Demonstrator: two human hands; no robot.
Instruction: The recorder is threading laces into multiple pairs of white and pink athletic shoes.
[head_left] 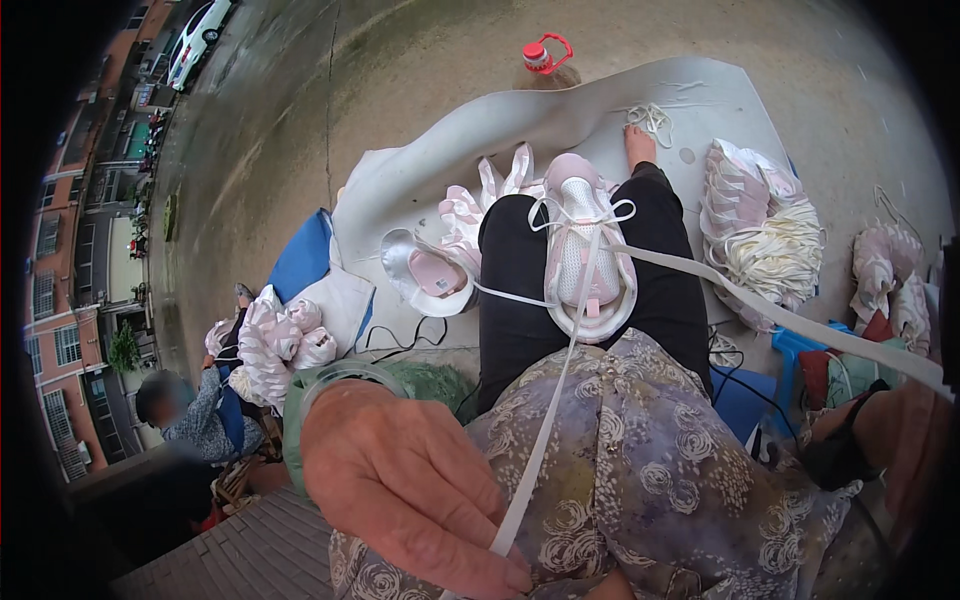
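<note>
A white and pale pink sneaker rests on my lap, its toe pointing away from me. A flat white shoelace is laced through it, with a loop at each side near the toe. My left hand is closed, pinching one lace end between thumb and fingers low in front of my patterned top. The other lace end stretches up to the right rim, where my right hand shows dim and blurred; the taut lace runs into it, its fingers barely visible. A second sneaker lies on its side beside my left knee.
A grey-white sheet covers the ground. Bundled shoe uppers with laces lie right, more uppers left. A red-capped bottle stands beyond the sheet. A blue stool is at right; another person sits far left.
</note>
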